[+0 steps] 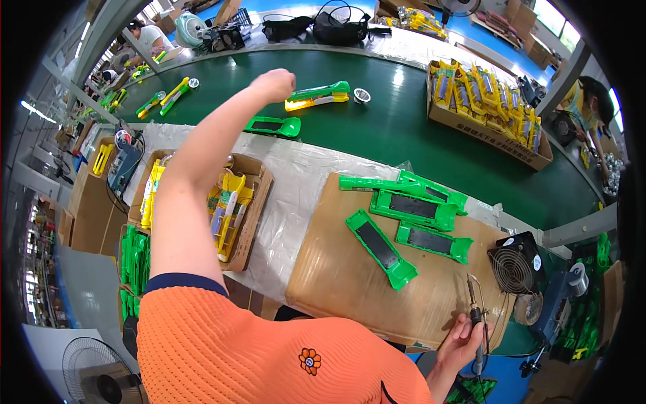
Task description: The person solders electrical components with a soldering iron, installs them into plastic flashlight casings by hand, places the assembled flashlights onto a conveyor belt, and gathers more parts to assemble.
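Note:
My left hand [274, 85] is stretched far out over the green conveyor belt [377, 128], its fingers curled closed. Whether anything is in them is hidden. Just right of it lies a green-and-yellow plastic assembly [317, 95], with a small round silver part [362, 95] beyond. A green housing with a dark panel [272, 126] rests at the belt's near edge below my wrist. At the lower right, my right hand [463, 342] grips a soldering iron [476, 313], tip pointing up and away. Several green housings with dark panels [412, 207] lie on the brown cardboard sheet [336, 269].
A cardboard box [252, 232] of yellow parts stands left, below my arm; another box [484, 131] sits on the belt. Beside the iron are a black fan [515, 262] and a blue device with a wire spool [562, 303]. Other people work at both sides.

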### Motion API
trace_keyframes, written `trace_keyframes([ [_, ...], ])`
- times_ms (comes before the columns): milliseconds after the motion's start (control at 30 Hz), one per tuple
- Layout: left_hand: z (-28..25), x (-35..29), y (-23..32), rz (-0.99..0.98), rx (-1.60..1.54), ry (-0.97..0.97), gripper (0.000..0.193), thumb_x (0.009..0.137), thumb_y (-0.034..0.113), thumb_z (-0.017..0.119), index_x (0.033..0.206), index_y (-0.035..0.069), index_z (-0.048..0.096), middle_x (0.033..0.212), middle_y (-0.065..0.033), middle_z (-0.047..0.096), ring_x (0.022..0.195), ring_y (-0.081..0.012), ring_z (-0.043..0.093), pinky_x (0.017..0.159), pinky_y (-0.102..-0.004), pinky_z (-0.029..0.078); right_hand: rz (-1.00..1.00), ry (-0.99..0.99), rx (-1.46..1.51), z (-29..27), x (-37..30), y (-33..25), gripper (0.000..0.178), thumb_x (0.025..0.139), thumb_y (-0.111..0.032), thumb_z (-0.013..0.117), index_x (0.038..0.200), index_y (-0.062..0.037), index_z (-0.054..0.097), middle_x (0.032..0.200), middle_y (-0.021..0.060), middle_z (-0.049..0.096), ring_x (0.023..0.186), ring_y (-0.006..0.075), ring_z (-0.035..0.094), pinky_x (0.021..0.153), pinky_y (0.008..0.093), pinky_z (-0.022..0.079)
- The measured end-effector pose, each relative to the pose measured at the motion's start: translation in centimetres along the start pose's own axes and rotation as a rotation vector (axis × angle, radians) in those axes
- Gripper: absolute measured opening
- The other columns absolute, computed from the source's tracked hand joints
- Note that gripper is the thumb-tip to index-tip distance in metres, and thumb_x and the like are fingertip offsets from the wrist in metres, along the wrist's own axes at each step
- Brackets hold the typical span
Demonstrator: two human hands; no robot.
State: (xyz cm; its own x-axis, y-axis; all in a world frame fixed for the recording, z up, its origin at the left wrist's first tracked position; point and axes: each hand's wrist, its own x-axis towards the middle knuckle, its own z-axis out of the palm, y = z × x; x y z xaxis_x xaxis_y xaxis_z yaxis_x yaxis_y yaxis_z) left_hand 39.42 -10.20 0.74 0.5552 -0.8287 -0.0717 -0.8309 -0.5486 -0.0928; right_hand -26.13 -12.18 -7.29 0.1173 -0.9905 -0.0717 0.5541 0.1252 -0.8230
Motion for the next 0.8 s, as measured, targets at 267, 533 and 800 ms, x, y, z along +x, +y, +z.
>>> trace_keyframes([
  [267,4.9,-5.0,-3.3,0.154,-0.048,-0.052,0.018,0.079,0.009,0.065,0.096,0.006,0.07,0.1,-0.0144,0.066,0.098,-0.033,0.062,0.086,-0.0417,0.051,0.019,-0.044,0.026,-0.5,0.0,-0.2,0.011,0.1,-0.011,0.05,0.09,-0.0105,0.047,0.06,-0.0024,0.036,0.054,0.0092,0.04,0.083,0.0322,0.049],
  [533,-5.3,-15.0,7.7,0.648,-0.342,0.068,0.015,0.082,0.005,0.064,0.097,0.003,0.066,0.09,-0.0134,0.065,0.087,-0.0335,0.062,0.077,-0.0406,0.05,-0.03,-0.064,0.01,0.1,-0.3,-0.3,0.009,0.096,-0.007,0.055,0.093,-0.009,0.046,0.068,-0.0011,0.042,0.059,0.0093,0.043,0.074,0.0312,0.05],
  [800,0.2,-25.7,21.3,0.908,-0.027,-0.159,0.028,0.074,0.011,0.068,0.101,0.011,0.062,0.096,-0.0084,0.061,0.095,-0.0285,0.064,0.073,-0.0406,0.056,0.016,-0.164,0.063,-0.6,0.9,0.6,0.016,0.1,-0.01,0.052,0.085,-0.0099,0.048,0.063,-0.0017,0.037,0.06,0.0101,0.039,0.086,0.0337,0.049],
])
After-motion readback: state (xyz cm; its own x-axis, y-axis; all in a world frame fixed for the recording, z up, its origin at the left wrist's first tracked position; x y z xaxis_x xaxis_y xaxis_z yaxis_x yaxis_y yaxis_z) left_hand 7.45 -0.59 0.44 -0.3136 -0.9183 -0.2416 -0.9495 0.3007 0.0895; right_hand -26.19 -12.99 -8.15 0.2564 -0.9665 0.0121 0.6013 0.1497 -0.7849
